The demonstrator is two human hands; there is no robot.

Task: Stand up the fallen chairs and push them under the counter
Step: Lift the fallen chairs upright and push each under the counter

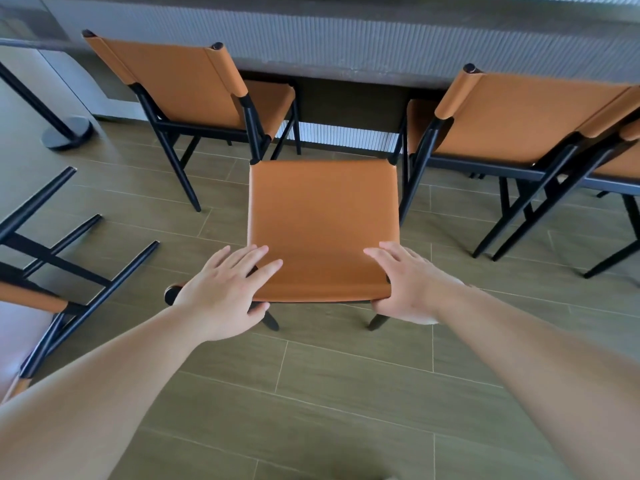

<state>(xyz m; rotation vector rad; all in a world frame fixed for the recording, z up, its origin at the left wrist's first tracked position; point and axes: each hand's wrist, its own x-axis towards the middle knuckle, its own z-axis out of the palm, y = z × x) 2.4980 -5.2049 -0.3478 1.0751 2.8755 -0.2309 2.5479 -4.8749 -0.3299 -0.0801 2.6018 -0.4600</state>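
On the tiled floor (329, 403) before a long counter (346, 69), a person leans over an orange-upholstered chair with both hands on its backrest. At the far left edge, a fallen chair (52, 258) lies on its side, its black legs pointing up and to the right, well apart from either hand and nearer the left one. Beyond it a left upright chair (180, 81) stands with its seat partly under the counter's edge. In the middle, the held chair (322, 223) stands upright, its backrest panel running straight away from the person toward the counter, between its two neighbours. The left hand (225, 292) lies with fingers spread flat over the panel's near left corner and its thumb tucked beneath the edge; the right hand (412, 282) mirrors it at the near right corner, fingers extended on top, thumb curled under. Both hands sit about equally near, so a level forward push should carry the chair straight in. At the right, a right upright chair (519, 123) stands at the counter, with parts of another overlapping it at the frame's edge.
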